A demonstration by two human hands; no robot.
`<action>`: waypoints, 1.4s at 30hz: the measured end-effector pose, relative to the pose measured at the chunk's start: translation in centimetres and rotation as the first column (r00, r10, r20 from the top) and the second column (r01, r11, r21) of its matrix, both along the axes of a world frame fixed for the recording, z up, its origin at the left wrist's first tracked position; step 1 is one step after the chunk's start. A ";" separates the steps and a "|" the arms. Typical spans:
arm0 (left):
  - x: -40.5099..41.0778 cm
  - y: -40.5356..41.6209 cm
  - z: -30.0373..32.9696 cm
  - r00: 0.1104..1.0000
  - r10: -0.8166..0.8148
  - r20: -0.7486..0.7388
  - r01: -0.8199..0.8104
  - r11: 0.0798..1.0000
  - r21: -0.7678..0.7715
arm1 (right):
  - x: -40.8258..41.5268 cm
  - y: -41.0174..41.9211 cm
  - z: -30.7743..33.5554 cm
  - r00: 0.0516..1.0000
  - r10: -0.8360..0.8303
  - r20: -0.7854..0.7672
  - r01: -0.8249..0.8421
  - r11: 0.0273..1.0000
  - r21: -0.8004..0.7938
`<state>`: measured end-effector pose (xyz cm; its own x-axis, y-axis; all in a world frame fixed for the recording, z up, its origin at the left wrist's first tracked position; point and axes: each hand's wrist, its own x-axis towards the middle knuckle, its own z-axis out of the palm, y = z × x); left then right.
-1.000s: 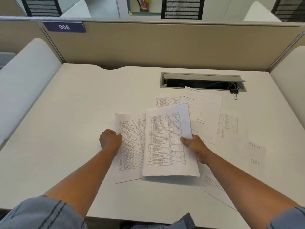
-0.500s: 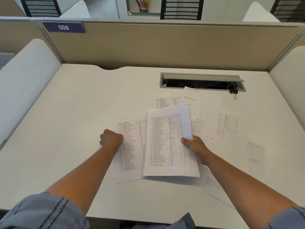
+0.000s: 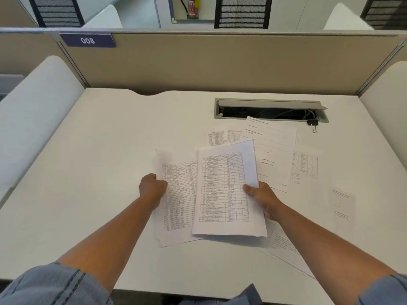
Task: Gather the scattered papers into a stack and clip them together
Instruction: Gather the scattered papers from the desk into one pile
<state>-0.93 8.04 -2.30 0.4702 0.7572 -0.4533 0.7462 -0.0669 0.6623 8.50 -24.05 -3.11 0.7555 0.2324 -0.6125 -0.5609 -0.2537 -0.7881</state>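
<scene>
White desk [image 3: 99,164], strewn with loose sheets. Right hand [image 3: 263,198] grips a lifted bundle [image 3: 226,190] by its edge, thumb on top — the growing stack. Left hand [image 3: 152,187], fingers clenched, pinches the next table sheet [image 3: 176,194] to add it. Binder clip [image 3: 313,123] lies apart by the cable tray [image 3: 271,110] — awaiting use.

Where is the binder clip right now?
In the head view the black binder clip lies on the desk at far right, against the right end of the open cable tray, untouched by either hand.
</scene>
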 end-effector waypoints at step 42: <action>0.6 -0.5 12.6 0.898 0.099 0.429 0.282 0.618 -0.733 | -1.8 1.5 5.6 0.995 -0.080 -0.060 0.096 0.932 0.348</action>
